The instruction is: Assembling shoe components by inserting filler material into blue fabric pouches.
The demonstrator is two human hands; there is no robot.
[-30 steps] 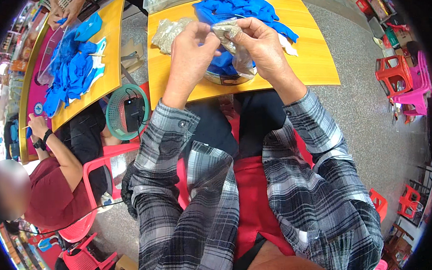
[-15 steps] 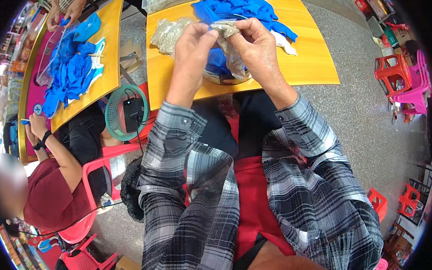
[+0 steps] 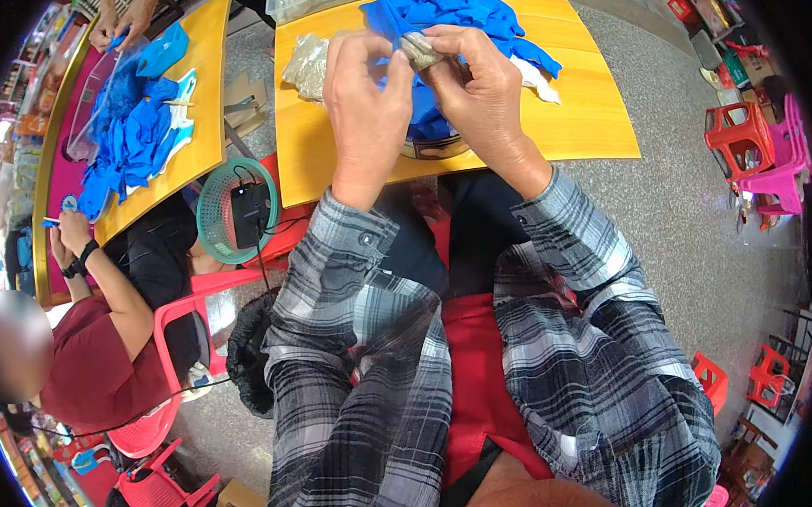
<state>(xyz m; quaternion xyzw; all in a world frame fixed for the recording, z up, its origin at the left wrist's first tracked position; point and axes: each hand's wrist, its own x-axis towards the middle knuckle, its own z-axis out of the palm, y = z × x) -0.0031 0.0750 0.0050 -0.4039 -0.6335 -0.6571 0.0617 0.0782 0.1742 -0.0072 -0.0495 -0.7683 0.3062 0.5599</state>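
both hands are raised over the near edge of the yellow table, working one small grey-tan wad between them; the left hand has its fingers curled toward the wad with the thumb side hidden from the camera, so whether it truly pinches cannot be told; the right hand pinches the wad's top between thumb and forefinger, the other fingers bent under it.

the wad looks like thin crumpled film or a small bag with something grey in it; judged light, soft and easily crushed, probably a little slippery, and likely to tear if pulled hard; the safest hold seems to be fingertips on the bunched upper edge, where the right hand already has it, with a light squeeze and no tugging.

just behind the hands lies a heap of blue pieces, with a second greyish bag to the left on the same table; a metal bowl rim shows under the hands.

to the left, another table carries more blue pieces; a seated person in a dark red shirt works there; a green basket sits between the tables.
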